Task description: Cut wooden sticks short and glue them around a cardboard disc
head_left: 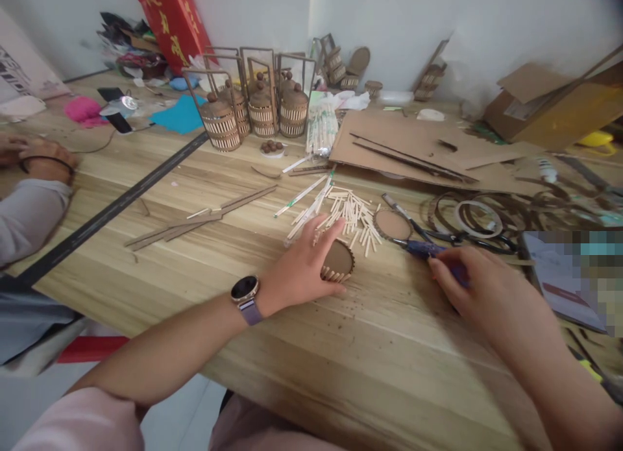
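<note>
My left hand, with a watch at the wrist, is curved around a small round cardboard base on the table. Its thumb lies at the near rim and a finger reaches over the far side. Short pale sticks stand around the base's edge. My right hand grips a blue-purple glue gun, whose narrow nozzle points left; the palm hides part of its body. A heap of short wooden sticks lies just beyond my left hand. Beside it lies another cardboard disc with a dark ridged rim.
Several finished lantern-like baskets stand at the back left. A flat cardboard sheet, coiled brown strips and a cardboard box occupy the right. Loose strips lie left. Another person's arm rests at the left edge.
</note>
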`<state>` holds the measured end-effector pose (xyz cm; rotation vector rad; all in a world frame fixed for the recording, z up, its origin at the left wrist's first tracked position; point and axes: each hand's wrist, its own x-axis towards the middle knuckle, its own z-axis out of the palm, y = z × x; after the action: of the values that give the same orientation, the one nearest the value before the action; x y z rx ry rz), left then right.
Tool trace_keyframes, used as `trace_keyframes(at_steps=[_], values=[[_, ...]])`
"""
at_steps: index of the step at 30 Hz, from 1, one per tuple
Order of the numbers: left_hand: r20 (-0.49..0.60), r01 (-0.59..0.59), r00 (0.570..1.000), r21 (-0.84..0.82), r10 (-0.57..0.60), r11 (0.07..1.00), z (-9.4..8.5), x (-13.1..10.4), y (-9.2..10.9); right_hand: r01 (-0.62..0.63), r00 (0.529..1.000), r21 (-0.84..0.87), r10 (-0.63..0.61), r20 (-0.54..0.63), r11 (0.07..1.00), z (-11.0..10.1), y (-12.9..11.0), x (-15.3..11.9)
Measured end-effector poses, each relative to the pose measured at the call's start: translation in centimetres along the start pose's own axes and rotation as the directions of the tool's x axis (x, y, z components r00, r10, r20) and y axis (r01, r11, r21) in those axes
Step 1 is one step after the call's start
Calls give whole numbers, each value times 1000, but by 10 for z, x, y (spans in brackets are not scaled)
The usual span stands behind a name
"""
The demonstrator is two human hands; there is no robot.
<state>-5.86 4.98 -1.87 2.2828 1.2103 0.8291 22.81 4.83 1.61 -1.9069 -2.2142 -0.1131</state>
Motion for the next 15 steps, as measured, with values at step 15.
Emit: trace_keyframes(at_steps=[15], values=[[-71,19,997,74,-14,997,9,-3,8,-326,927,-54,330,181,944,17,26,-12]])
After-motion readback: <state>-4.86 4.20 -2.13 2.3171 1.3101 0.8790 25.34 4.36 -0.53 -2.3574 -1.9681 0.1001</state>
